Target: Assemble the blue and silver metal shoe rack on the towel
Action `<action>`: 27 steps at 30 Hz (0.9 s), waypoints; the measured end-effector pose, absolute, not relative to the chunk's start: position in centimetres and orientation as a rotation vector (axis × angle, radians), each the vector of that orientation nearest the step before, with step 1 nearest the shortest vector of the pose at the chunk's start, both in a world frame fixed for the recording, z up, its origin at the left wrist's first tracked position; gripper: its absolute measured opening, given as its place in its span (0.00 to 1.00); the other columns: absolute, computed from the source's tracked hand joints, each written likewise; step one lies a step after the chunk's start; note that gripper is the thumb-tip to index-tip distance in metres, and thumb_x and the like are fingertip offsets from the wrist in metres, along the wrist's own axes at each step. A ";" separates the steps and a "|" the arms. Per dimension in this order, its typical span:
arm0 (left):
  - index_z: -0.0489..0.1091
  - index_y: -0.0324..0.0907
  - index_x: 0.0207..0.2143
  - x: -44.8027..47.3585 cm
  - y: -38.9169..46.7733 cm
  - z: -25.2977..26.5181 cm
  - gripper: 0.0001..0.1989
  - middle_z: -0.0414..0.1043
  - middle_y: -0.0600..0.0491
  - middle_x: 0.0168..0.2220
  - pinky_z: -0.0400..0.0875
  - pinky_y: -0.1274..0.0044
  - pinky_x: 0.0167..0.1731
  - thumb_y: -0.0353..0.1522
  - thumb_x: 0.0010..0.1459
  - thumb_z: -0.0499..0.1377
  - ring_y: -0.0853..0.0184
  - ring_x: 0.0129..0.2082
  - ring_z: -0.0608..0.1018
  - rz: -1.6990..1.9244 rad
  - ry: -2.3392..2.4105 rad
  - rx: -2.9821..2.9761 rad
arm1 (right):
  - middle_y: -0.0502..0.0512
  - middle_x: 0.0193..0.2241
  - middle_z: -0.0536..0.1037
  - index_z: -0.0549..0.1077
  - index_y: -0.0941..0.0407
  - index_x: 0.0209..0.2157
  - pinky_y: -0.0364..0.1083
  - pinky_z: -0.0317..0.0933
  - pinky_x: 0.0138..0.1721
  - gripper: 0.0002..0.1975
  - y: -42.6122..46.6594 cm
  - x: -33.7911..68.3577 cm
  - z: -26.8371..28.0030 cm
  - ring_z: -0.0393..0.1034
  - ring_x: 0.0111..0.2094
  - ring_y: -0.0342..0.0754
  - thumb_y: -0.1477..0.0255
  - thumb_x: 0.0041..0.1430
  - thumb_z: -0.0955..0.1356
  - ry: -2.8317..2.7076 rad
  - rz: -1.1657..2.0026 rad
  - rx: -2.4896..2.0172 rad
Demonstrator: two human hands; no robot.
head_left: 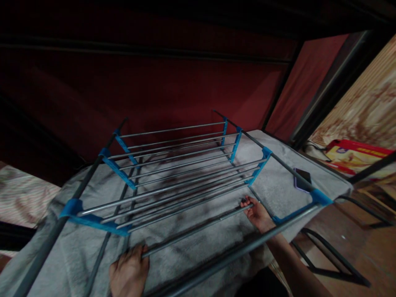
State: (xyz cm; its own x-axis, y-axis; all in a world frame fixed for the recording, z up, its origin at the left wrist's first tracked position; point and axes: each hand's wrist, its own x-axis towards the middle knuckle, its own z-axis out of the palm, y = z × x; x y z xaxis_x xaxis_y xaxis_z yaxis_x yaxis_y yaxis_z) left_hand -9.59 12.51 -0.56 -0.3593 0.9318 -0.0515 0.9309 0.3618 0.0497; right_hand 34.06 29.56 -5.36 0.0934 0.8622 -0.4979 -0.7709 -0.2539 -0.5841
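A rack of grey metal tubes with blue plastic brackets lies across the view. Below its rows of tubes, a loose-looking grey metal rod (198, 229) slants up from left to right. My left hand (130, 270) is closed around the rod's left end. The fingers of my right hand (256, 212) are curled at its right end, beside a blue bracket (297, 213). Another blue bracket (97, 220) holds several tubes at the near left. A thicker grey tube (241, 249) crosses in front, over my right forearm.
Underneath the rack spreads a grey fuzzy blanket (272, 181). A phone (302, 179) lies on it to the right. Dark red panels (173, 86) with a dark frame stand behind. A red and yellow box (355, 156) and a black metal frame (334, 264) are at the right.
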 end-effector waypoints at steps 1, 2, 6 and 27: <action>0.75 0.45 0.46 -9.7 12.5 -0.6 0.17 0.79 0.42 0.45 0.64 0.59 0.50 0.32 0.60 0.49 0.48 0.48 0.77 0.027 2.524 1.741 | 0.46 0.19 0.71 0.73 0.56 0.31 0.44 0.75 0.33 0.06 29.6 34.0 -5.4 0.71 0.21 0.42 0.81 0.54 0.67 -0.111 1.562 -0.977; 0.75 0.46 0.46 -9.7 12.5 -0.6 0.17 0.79 0.42 0.45 0.64 0.59 0.51 0.32 0.59 0.50 0.48 0.49 0.77 0.034 2.518 1.743 | 0.46 0.20 0.72 0.73 0.56 0.32 0.43 0.75 0.32 0.06 29.6 34.0 -5.3 0.71 0.22 0.43 0.81 0.54 0.67 -0.091 1.574 -0.987; 0.74 0.48 0.46 -9.9 12.5 -0.6 0.17 0.79 0.43 0.45 0.64 0.58 0.51 0.32 0.59 0.49 0.49 0.49 0.77 0.027 2.523 1.734 | 0.46 0.20 0.72 0.73 0.55 0.32 0.43 0.74 0.30 0.08 29.8 33.9 -5.2 0.72 0.23 0.44 0.81 0.52 0.68 -0.096 1.574 -1.029; 0.73 0.43 0.47 -9.6 12.8 -0.5 0.16 0.78 0.46 0.49 0.62 0.62 0.53 0.33 0.65 0.48 0.54 0.51 0.76 0.023 2.554 1.726 | 0.47 0.17 0.72 0.71 0.56 0.26 0.42 0.73 0.28 0.07 29.7 33.1 -4.4 0.72 0.21 0.44 0.82 0.49 0.66 -0.146 1.583 -0.932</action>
